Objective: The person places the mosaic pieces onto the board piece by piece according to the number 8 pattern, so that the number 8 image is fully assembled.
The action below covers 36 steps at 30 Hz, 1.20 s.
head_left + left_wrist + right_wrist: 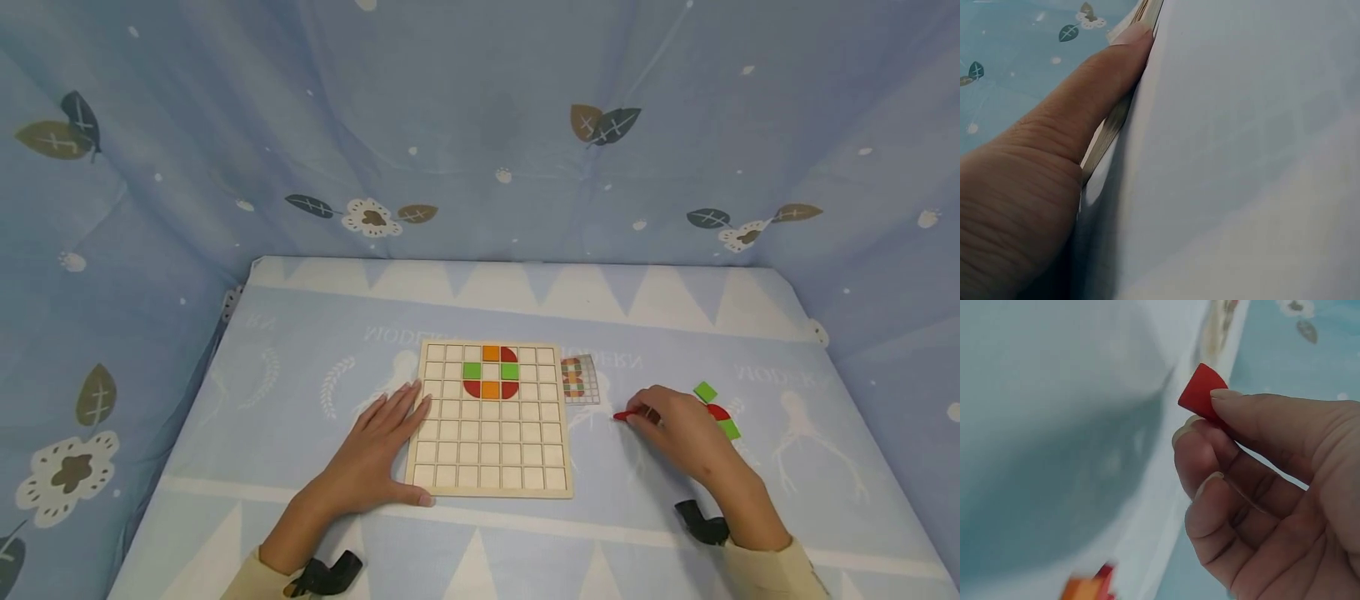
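A wooden grid board (487, 492) lies on the table with several red, green and orange tiles set in its upper cells. My left hand (371, 462) rests spread along the board's left side, the fingertips at its edge. In the left wrist view, the thumb (1085, 94) lies against the wooden edge. Right of the board, my right hand (686, 433) pinches a red quarter-round tile (1202, 392) between thumb and fingers, held above the cloth. A small pattern card (588, 383) with a printed grid lies at the board's right edge.
Loose tiles lie beyond the right hand: a green square (705, 391), a red piece (717, 412) and another green square (729, 429). In the right wrist view, a blurred orange tile (1082, 589) shows at the bottom. Patterned blue fabric (487, 125) stands around the table.
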Each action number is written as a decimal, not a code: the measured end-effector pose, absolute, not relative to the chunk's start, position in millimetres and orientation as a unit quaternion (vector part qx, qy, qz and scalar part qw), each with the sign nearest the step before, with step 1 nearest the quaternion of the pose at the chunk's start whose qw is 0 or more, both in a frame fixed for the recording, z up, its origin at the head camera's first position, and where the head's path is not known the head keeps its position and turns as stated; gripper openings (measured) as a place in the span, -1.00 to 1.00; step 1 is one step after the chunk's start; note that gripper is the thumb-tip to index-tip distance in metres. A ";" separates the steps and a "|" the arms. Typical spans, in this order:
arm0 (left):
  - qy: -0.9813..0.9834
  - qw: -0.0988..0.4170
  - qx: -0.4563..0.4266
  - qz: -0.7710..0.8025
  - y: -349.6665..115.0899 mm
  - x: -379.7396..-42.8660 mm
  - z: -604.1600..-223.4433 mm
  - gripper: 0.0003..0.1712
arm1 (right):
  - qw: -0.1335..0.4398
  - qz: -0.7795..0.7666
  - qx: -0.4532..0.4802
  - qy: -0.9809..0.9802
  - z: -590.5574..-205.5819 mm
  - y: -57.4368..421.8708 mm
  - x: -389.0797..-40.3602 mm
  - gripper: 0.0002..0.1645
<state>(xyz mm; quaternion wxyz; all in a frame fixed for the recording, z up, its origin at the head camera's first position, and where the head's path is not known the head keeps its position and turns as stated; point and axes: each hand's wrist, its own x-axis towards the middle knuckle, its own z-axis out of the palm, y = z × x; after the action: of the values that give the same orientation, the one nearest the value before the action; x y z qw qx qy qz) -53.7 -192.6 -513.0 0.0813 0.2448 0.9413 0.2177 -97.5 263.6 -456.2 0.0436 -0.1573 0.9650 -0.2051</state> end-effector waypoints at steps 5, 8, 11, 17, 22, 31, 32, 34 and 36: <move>0.941 0.081 0.245 0.221 -193.5 -53.4 -514.1 0.60 | 0.043 -0.229 -0.185 0.955 -444.2 236.5 -115.3 -0.84; 0.940 0.079 0.246 0.223 -194.2 -52.9 -514.9 0.60 | 0.041 -0.243 -0.215 0.945 -434.1 216.4 -128.3 -0.84; 0.940 0.078 0.246 0.224 -194.9 -52.6 -514.8 0.60 | 0.046 -0.257 -0.248 0.933 -424.4 195.4 -143.7 -0.87; 0.939 0.073 0.250 0.224 -195.2 -52.5 -514.3 0.59 | 0.070 -0.266 -0.302 0.913 -413.5 158.0 -172.9 -0.90; 0.940 0.072 0.251 0.221 -194.0 -52.1 -513.5 0.58 | 0.089 -0.261 -0.329 0.903 -414.3 131.3 -194.4 -0.89; 0.940 0.076 0.245 0.225 -192.7 -52.5 -510.0 0.59 | 0.130 -0.250 -0.327 0.902 -427.2 92.8 -225.4 -0.92; 0.940 0.076 0.245 0.225 -192.7 -52.5 -510.0 0.59 | 0.137 -0.251 -0.326 0.901 -429.7 89.5 -228.1 -0.92; 0.940 0.075 0.246 0.225 -192.8 -52.4 -510.0 0.59 | 0.151 -0.252 -0.321 0.900 -434.9 83.6 -232.3 -0.90; 0.940 0.074 0.247 0.224 -193.1 -52.1 -510.1 0.59 | 0.165 -0.253 -0.318 0.899 -439.7 78.5 -235.3 -0.88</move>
<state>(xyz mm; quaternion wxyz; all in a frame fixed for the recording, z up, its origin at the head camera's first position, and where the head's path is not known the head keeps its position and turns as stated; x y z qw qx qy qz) -52.1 -193.1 -510.1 0.0743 0.2468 0.9399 0.2239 -235.3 78.5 -439.7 0.1649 -0.3175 0.8990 -0.2527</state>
